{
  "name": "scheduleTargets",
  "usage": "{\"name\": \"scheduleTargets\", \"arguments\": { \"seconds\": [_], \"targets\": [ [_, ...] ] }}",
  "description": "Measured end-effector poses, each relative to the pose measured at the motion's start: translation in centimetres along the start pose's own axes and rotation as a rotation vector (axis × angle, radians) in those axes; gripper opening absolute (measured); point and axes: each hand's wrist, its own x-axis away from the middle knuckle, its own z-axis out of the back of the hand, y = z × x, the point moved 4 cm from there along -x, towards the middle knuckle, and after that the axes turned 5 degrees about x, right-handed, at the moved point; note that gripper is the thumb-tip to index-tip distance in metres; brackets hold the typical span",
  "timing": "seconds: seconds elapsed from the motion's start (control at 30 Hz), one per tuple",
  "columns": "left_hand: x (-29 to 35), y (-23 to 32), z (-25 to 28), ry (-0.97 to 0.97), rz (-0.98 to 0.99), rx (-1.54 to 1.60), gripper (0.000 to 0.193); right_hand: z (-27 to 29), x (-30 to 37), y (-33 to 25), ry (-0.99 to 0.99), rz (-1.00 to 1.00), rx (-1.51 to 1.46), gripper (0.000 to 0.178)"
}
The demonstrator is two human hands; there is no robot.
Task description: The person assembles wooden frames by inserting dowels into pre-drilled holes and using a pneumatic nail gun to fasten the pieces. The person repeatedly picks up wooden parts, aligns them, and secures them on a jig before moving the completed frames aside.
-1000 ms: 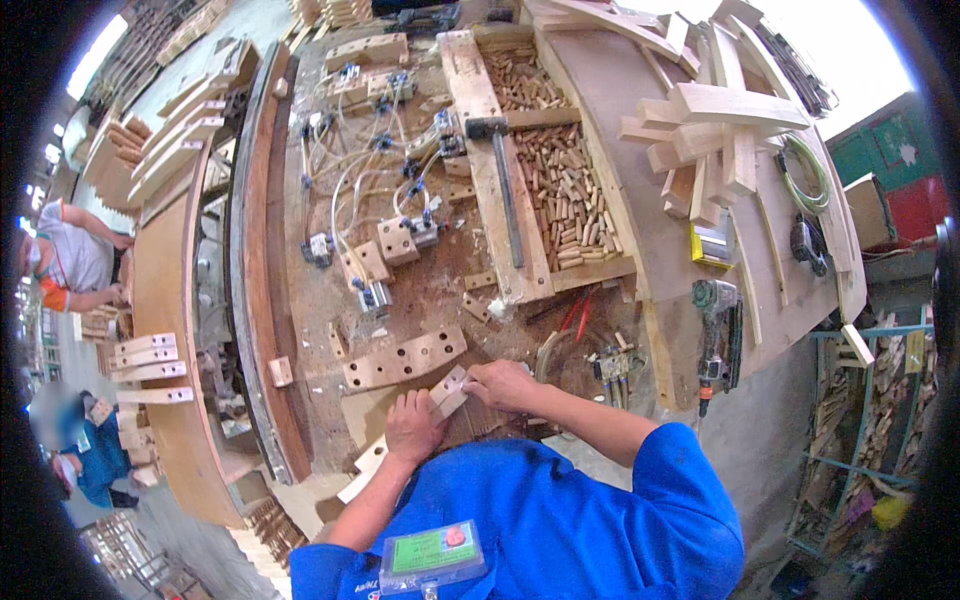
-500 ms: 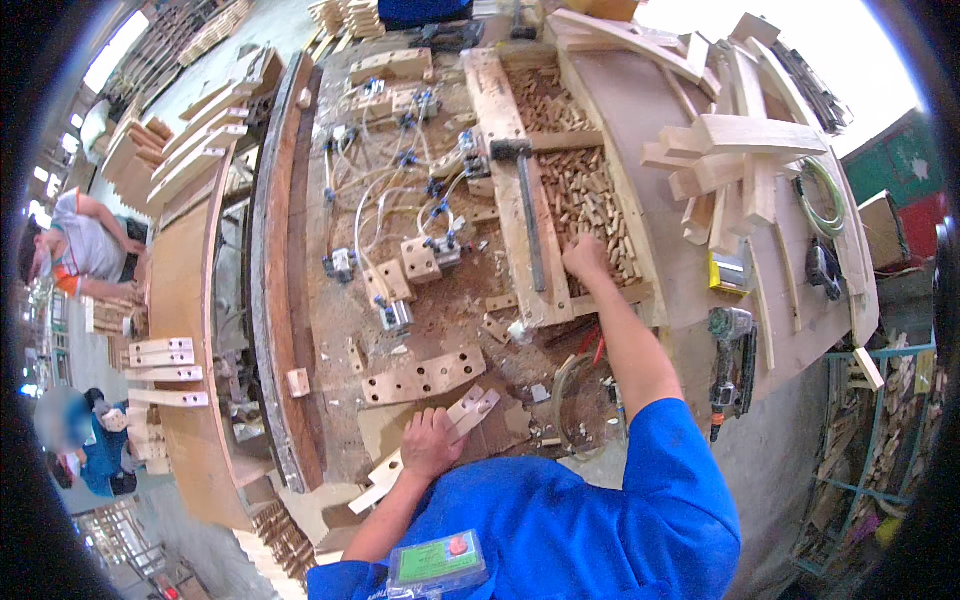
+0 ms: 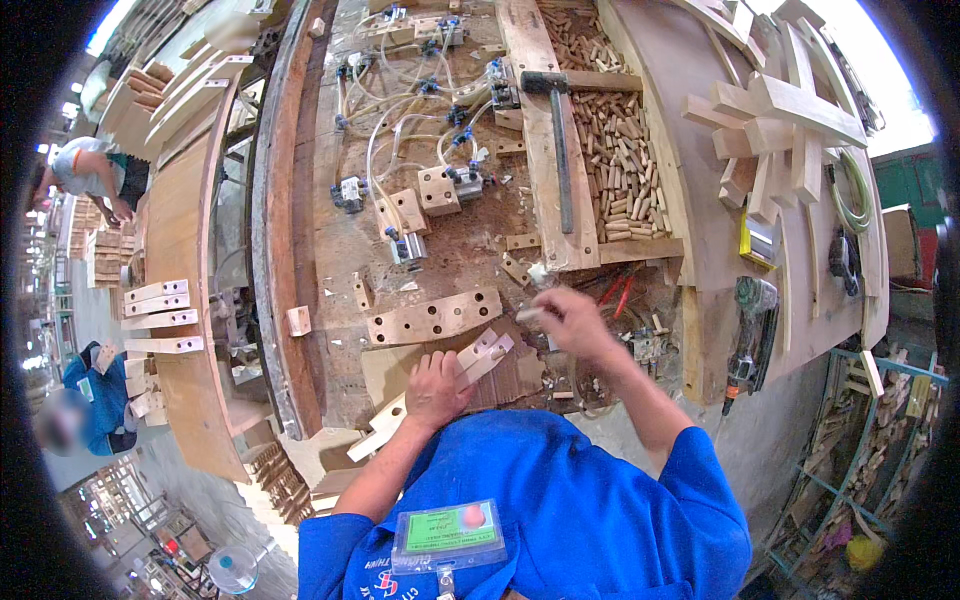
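Note:
My left hand (image 3: 437, 388) is closed over a pair of pale wooden bars (image 3: 484, 352) lying side by side and slanting up to the right. Dark holes show in them, and a small peg seems to stand near their upper end. To the right, my right hand (image 3: 578, 322), slightly blurred, pinches a short wooden dowel (image 3: 528, 314) just beyond that end. Behind the bars lies a wider wooden block with holes (image 3: 435, 316). Beneath them is a piece of brown cardboard (image 3: 515, 375). A small white object (image 3: 540, 273) sits near my right fingers.
A wooden bin of dowels (image 3: 640, 250) stands ahead on the right, a hammer (image 3: 560, 150) along its left rail. Clamps with clear hoses (image 3: 408, 245) cover the bench's far left. On the right are a nail gun (image 3: 752, 330) and stacked timber (image 3: 770, 130). Co-workers (image 3: 95, 175) are far left.
My right hand has come back from the dowel bin toward the bars, now with a dowel between its fingers. My left hand still holds the bars. The view has shifted.

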Motion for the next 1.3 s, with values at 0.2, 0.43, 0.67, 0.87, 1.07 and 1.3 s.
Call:
{"name": "scheduleTargets", "arguments": {
  "seconds": [0.2, 0.43, 0.67, 0.87, 1.07, 1.3],
  "targets": [
    [-0.2, 0.1, 0.5, -0.014, 0.011, 0.006, 0.06, -5.8, 2.2, 1.0, -0.176, -0.028, 0.043, 0.016],
    [-0.2, -0.2, 0.2, 0.017, 0.005, -0.002, 0.048, -6.7, 1.7, 1.1, -0.254, 0.137, 0.2, 0.021],
    [0.2, -0.5, 1.0, 0.073, -0.089, -0.092, 0.016, -8.0, 1.2, 1.2, -0.338, 0.258, 0.311, 0.017],
    [0.5, -0.3, 2.7, 0.135, -0.05, 0.079, 0.02, -9.4, 1.2, 1.7, -0.324, 0.253, 0.339, 0.01],
    [1.2, 0.0, 2.6, 0.126, -0.033, 0.093, 0.021, -9.4, 1.6, 1.3, -0.244, 0.223, 0.336, 0.011],
    [2.6, 0.5, 4.1, 0.02, 0.022, 0.121, 0.045, -9.1, 7.2, 6.0, -0.023, -0.175, -0.055, 0.02]
  ]
}}
